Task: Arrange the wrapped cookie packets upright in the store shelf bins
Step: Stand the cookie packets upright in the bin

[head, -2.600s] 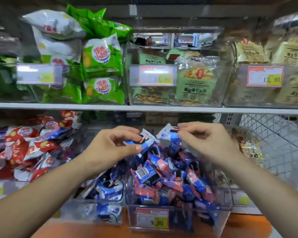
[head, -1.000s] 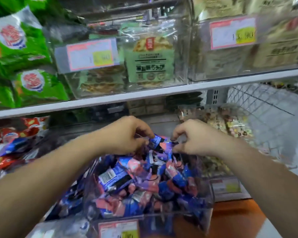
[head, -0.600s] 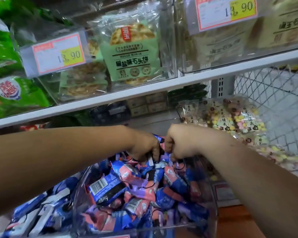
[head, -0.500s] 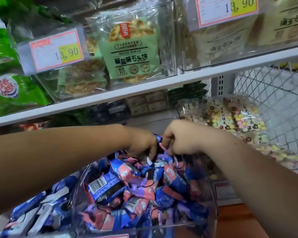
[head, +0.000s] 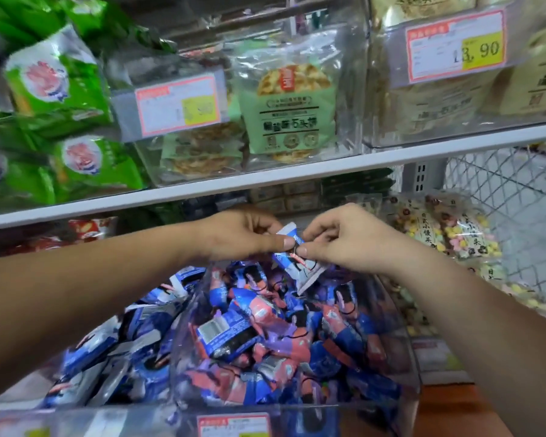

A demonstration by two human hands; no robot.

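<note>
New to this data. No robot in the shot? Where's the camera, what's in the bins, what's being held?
There is no machine here: a person works bare-handed. There is only one view, from a wide-angle camera worn on the head. It looks forward and down, so the arms come in from the bottom edge.

The left hand and right hand meet over a clear bin. Both pinch one small blue-and-white packet, held above the pile of blue, pink and purple packets lying jumbled in the bin. Left of it lie more blue packets.

On the shelf above stand clear bins with a green bag and a price tag. To the right lie bags of coloured sweets.
</note>
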